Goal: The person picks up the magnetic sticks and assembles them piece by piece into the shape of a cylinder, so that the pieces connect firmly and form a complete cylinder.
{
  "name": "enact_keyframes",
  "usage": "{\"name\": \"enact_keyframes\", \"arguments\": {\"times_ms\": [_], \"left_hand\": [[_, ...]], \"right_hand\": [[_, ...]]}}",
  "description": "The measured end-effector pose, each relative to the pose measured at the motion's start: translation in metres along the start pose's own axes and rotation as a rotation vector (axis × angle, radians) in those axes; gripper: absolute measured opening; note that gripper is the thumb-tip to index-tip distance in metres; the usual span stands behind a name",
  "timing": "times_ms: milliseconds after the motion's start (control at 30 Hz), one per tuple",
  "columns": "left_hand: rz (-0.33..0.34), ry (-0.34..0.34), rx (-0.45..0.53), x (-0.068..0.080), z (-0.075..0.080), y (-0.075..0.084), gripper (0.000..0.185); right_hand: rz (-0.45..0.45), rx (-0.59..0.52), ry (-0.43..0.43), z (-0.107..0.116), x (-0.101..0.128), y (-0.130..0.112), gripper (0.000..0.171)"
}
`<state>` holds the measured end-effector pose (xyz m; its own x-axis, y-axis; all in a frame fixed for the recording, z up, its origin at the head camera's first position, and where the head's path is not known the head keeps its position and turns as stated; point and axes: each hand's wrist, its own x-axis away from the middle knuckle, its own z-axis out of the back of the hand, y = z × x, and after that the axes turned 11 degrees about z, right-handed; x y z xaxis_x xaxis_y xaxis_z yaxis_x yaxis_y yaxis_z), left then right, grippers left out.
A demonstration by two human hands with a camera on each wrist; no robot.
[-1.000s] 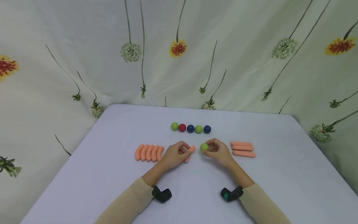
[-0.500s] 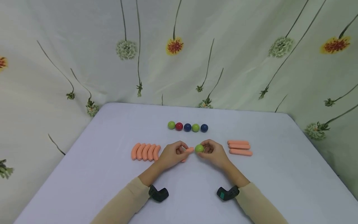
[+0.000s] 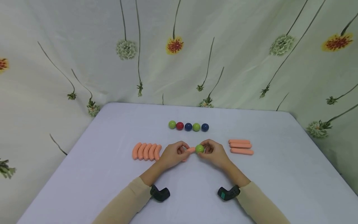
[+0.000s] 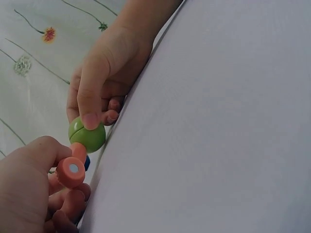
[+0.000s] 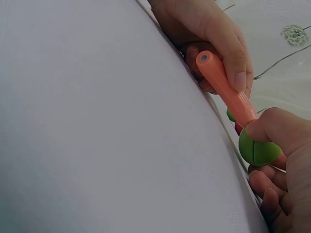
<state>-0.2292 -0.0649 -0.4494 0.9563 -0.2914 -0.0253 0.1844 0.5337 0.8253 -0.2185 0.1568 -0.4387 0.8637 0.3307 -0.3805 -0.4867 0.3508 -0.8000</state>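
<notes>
Ideally, the left hand [image 3: 172, 154], pinching the stick [image 5: 221, 82] over the table [image 3: 193, 186], should hold steady while the right hand [image 3: 216, 152], gripping the ball [image 3: 199, 148] against its end, presses straight and centred without rolling it.

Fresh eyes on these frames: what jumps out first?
Probably the bright green ball in the right hand, meeting the end of an orange stick in the left hand, mid-table. Then the row of five colored balls behind the hands. Five curved orange pieces lie to the left, three straight ones to the right.
</notes>
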Motion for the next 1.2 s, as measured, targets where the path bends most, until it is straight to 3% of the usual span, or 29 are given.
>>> {"name": "enact_keyframes", "arguments": {"times_ms": [167,267,533,833,967,1200], "left_hand": [[0.025,0.045,0.006,-0.001,-0.002,-0.001,0.032],[0.030,0.060,0.013,-0.001,-0.001,0.000,0.029],[0.003,0.079,0.010,-0.001,-0.001,0.001,0.025],[-0.008,0.090,0.026,0.000,-0.001,0.000,0.019],[-0.011,0.110,0.033,-0.001,-0.002,-0.001,0.017],[-0.006,0.124,0.029,0.000,-0.002,0.000,0.014]], "right_hand": [[-0.007,0.007,0.007,0.002,0.000,-0.003,0.031],[-0.009,0.017,0.032,-0.001,-0.001,0.017,0.031],[-0.021,0.012,0.058,-0.002,-0.002,0.019,0.034],[-0.028,0.013,0.040,0.005,0.002,-0.031,0.029],[-0.057,0.019,0.032,0.007,0.002,-0.040,0.025],[-0.006,-0.005,0.009,0.004,-0.002,-0.005,0.020]]}}
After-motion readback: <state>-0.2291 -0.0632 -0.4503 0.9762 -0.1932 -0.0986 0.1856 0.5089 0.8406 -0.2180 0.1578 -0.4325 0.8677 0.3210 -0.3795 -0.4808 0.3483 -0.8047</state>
